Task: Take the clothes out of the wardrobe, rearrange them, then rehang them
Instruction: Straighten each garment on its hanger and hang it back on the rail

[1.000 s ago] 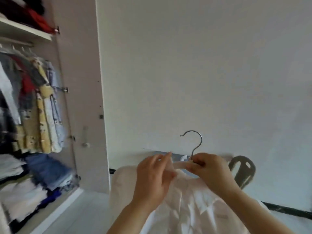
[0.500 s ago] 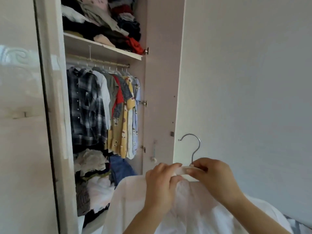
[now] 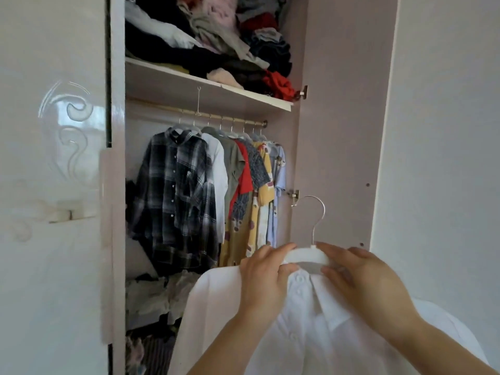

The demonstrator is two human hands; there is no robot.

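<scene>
**Shirt on hanger, presented to the open wardrobe.** A person's left hand (image 3: pixel 263 277) and right hand (image 3: pixel 359 277) hold a white broad-shouldered hanger (image 3: pixel 305 255), one on each side of its silver wire hook (image 3: pixel 316 217), below and right of the light-coloured hanging rail (image 3: pixel 221 119). The left hand's fingers curl over the hanger's arm with the thumb beneath. The right hand's fingers lie over the other arm, though whether its thumb presses hanger or collar is hard to make out. A white button-front shirt (image 3: pixel 311 334) is draped on the hanger, collar closed, well below the rail and outside the wardrobe.

On the rail hang a black-and-white plaid shirt (image 3: pixel 176 201) toward the left end, then white, olive, red, yellow-patterned and pale blue garments packed toward the right end. Above the rail a white shelf (image 3: pixel 205 85) carries a loose heap of mixed clothes (image 3: pixel 216 36). Beneath the rail lies more crumpled clothing (image 3: pixel 154 296). Left of the rail stands a glossy white wardrobe door (image 3: pixel 54 185).

Progress, as judged: this shirt appears arranged and ready. Hooking it on the rail remains, and the bare stretch left of the plaid shirt looks the easiest place. Whether the hanging garments were already reordered cannot be told.
</scene>
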